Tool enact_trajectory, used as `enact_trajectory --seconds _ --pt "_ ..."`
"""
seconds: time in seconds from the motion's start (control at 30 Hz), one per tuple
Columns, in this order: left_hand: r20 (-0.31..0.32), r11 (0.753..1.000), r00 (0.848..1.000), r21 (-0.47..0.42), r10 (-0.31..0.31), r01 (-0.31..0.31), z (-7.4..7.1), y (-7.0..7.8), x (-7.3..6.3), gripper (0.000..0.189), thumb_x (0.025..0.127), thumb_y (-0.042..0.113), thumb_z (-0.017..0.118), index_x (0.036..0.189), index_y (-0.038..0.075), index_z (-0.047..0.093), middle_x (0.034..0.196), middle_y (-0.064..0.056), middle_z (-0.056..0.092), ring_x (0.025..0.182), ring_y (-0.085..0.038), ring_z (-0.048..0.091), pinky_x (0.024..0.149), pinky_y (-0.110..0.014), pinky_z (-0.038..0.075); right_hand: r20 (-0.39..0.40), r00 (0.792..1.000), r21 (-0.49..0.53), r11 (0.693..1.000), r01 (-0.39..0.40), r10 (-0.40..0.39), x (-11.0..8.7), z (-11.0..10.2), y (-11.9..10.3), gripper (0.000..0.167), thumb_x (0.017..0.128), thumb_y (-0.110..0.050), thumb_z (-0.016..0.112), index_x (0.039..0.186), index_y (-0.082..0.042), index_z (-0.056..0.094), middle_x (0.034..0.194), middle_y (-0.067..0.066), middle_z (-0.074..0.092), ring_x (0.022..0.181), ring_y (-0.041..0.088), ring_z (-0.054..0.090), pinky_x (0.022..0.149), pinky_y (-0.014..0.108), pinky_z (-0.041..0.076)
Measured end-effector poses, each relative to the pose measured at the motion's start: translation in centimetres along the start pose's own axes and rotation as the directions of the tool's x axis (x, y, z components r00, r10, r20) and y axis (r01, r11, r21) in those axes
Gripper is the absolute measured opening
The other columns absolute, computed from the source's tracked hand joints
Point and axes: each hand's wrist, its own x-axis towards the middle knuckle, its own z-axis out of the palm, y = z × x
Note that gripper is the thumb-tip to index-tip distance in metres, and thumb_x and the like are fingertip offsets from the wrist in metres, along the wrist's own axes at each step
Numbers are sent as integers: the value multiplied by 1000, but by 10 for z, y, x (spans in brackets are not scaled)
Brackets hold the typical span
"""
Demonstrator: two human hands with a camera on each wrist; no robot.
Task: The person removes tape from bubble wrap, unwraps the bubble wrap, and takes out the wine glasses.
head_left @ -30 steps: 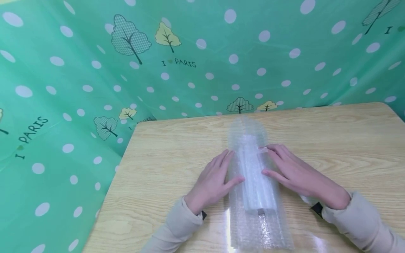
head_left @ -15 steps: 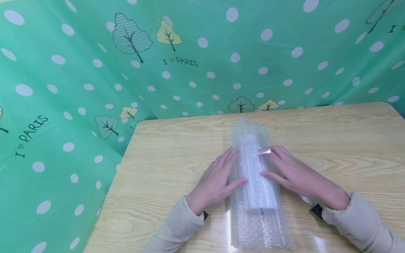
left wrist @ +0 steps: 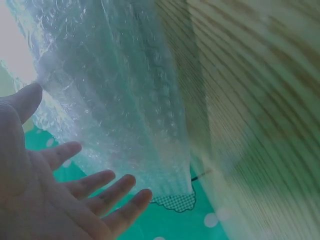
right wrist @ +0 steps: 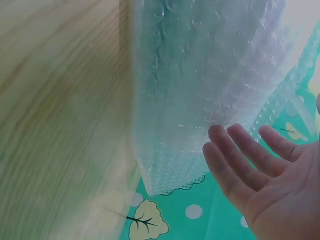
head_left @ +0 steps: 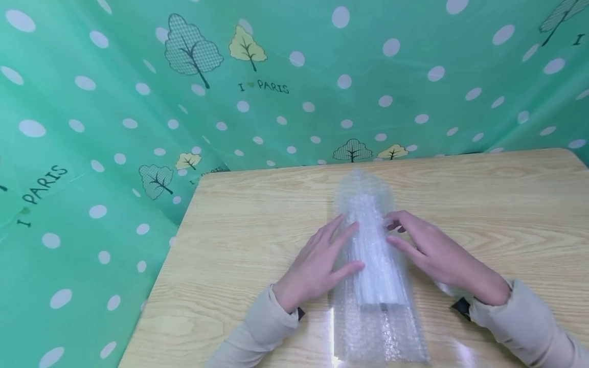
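A long pale bundle lies inside clear bubble wrap on the wooden table, its layers blurring what is within. My left hand rests along the left side of the wrap, fingers spread and thumb over the top. At the right side is my right hand, its index finger bent and thumb apart from it. A short strip of clear tape shows by the right index fingertip. In the right wrist view, the relaxed right fingers overlap the edge of the bubble wrap.
The wood-grain table reaches back to a green dotted curtain printed with trees. The bubble wrap's flat near end runs toward the table's front. A small piece of clear plastic shows under the right wrist.
The right index finger and thumb have drawn slightly away from the top of the bundle, fingers bending more. My left fingers have slid a little inward over the wrap. The bundle stays put.
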Motion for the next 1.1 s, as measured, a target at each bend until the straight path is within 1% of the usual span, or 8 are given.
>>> enact_trajectory --seconds 0.1,0.23,0.4,0.53,0.63,0.83,1.0,1.1 --pt "-6 1000 1000 8 16 -16 -1 1 0 73 98 66 36 160 33 13 168 -4 10 152 -28 20 121 -51 24 -24 1000 -38 999 15 -16 1 1 -2 31 104 -27 52 131 -11 51 125 7 64 111 27 64 93 52 53" --pt "-5 999 1000 23 30 -30 -2 2 0 73 99 65 35 160 31 14 167 -5 12 151 -28 21 121 -52 25 -45 997 -105 992 63 -68 4 3 -4 30 102 -27 56 127 -10 54 126 10 63 113 30 63 93 53 54" --pt "-7 999 999 30 44 -44 -2 2 1 72 100 63 35 160 29 14 167 -5 13 150 -29 24 121 -52 26 -64 992 -200 975 95 -110 5 7 -5 39 98 -32 62 127 -6 56 127 11 58 113 29 61 93 51 55" --pt "-9 998 999 37 53 -53 -2 2 1 71 101 61 35 160 28 14 167 -6 13 150 -30 25 121 -52 26 -80 987 -245 962 117 -141 5 10 -6 43 95 -34 66 127 -6 57 128 11 55 112 27 59 91 49 56" --pt "-4 998 999 44 53 -53 -3 2 1 70 101 61 35 160 29 14 167 -5 13 150 -28 24 120 -52 28 -91 983 -249 959 132 -159 5 11 -7 42 95 -32 67 127 -7 56 129 11 54 112 27 57 89 49 56" --pt "11 998 999 47 32 -32 -3 0 -1 70 101 61 33 160 30 14 167 -5 13 150 -28 25 119 -53 29 -108 975 -249 955 161 -192 4 13 -6 42 94 -29 68 127 -6 57 130 12 54 115 27 54 92 48 55" --pt "27 999 1000 36 13 -14 -5 -2 -3 71 101 63 30 160 28 17 167 -4 12 150 -27 24 119 -53 28 -113 976 -242 958 153 -184 1 12 -7 42 93 -28 69 126 -5 57 132 14 54 118 28 53 94 50 53" --pt "40 1000 999 29 4 -5 -5 -3 -4 71 101 64 28 160 28 16 167 -5 11 151 -28 23 119 -54 28 -113 978 -233 962 145 -175 -1 11 -7 42 93 -28 69 127 -4 57 132 15 54 119 29 52 95 51 52"
